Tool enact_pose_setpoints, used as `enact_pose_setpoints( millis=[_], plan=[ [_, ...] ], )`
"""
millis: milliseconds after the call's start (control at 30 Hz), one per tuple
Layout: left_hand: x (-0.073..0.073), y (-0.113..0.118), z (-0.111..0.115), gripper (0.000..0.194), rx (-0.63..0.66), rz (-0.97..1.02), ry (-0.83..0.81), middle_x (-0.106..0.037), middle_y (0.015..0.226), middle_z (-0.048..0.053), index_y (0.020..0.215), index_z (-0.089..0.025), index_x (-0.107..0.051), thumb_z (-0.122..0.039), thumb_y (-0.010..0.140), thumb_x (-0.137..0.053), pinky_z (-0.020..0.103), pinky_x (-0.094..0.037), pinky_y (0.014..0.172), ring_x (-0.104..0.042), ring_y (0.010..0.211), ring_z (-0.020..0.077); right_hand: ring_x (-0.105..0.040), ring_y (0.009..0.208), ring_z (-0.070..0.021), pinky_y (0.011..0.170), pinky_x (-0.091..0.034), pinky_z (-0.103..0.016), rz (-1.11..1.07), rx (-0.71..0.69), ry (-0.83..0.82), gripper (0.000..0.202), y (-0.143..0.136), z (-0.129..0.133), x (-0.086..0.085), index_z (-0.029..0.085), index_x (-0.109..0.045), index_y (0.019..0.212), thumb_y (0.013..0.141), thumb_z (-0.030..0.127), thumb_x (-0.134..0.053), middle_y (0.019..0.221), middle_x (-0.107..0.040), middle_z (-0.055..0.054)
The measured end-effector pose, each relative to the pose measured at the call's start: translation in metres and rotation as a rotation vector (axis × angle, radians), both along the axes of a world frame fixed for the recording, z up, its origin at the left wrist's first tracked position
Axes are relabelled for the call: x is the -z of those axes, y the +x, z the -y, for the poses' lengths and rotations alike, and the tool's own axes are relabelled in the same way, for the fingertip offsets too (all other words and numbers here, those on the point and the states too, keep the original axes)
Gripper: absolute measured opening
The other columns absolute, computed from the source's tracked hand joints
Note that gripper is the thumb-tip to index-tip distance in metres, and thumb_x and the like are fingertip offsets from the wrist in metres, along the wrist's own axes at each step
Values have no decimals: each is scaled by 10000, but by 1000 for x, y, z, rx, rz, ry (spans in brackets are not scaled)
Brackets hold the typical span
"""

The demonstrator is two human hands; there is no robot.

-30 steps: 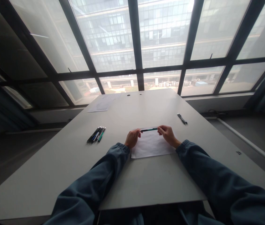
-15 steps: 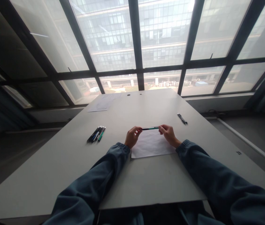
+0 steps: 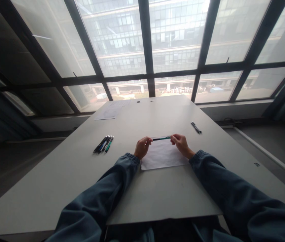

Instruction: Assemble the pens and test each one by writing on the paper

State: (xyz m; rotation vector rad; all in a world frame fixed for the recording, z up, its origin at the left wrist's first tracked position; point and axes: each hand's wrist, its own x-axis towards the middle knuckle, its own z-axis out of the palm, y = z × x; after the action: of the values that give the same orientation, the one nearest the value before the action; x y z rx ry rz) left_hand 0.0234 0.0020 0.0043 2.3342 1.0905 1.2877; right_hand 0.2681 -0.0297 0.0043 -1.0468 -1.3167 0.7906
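A green and black pen (image 3: 161,138) is held level between my two hands, over the far part of a white paper sheet (image 3: 165,156). The fingertips of my left hand (image 3: 143,147) pinch its dark left end. At the green right end, my right hand (image 3: 181,144) grips it with thumb and fingers. Off to the left, several pens (image 3: 103,144) lie side by side, one of them green. Beyond my right hand, one or two dark pens (image 3: 196,127) rest on the table.
The white table (image 3: 56,188) stretches toward large windows (image 3: 122,40). More paper (image 3: 107,112) lies at its far left. A small dark item (image 3: 256,164) sits near the right edge. Two small dark spots are at the far end.
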Motion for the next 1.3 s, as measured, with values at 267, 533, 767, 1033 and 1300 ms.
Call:
enact_pose_setpoints(
  millis=[267,533,767,1033,1300],
  plan=[
    [5,-2,-2,398,-6,36,-97,-685,818,25,1089,-201,-633,-479,1004,-362,280,-491,718,-643,754,162,-503,510,-120,522,-389,-250,31,15,26,334,2,-5,7,160,-625,615,862,382,-596,534,-570,-3],
    [5,1,-5,289,13,63,42,-687,903,37,1082,-207,-613,-411,882,-658,307,-513,731,-647,835,171,-506,511,-124,509,-393,-249,16,30,7,331,2,-4,5,161,-628,627,850,403,-603,541,-577,-7],
    [4,2,-3,154,38,57,104,-669,896,41,1023,-196,-617,-297,907,-630,301,-514,720,-628,818,159,-504,510,-124,509,-398,-249,27,28,14,350,2,-3,4,161,-626,619,848,424,-602,538,-581,-12],
    [2,3,-2,112,19,39,91,-658,865,36,925,-192,-627,-296,929,-585,300,-520,727,-622,816,160,-509,513,-130,510,-411,-253,30,33,0,361,1,0,0,163,-629,622,837,452,-609,542,-589,-19],
    [3,3,-2,149,20,46,57,-666,855,35,920,-187,-626,-318,943,-561,291,-507,716,-612,771,150,-502,510,-124,505,-394,-248,16,26,4,349,1,-1,2,160,-628,616,840,428,-608,535,-577,-8]
  ],
)
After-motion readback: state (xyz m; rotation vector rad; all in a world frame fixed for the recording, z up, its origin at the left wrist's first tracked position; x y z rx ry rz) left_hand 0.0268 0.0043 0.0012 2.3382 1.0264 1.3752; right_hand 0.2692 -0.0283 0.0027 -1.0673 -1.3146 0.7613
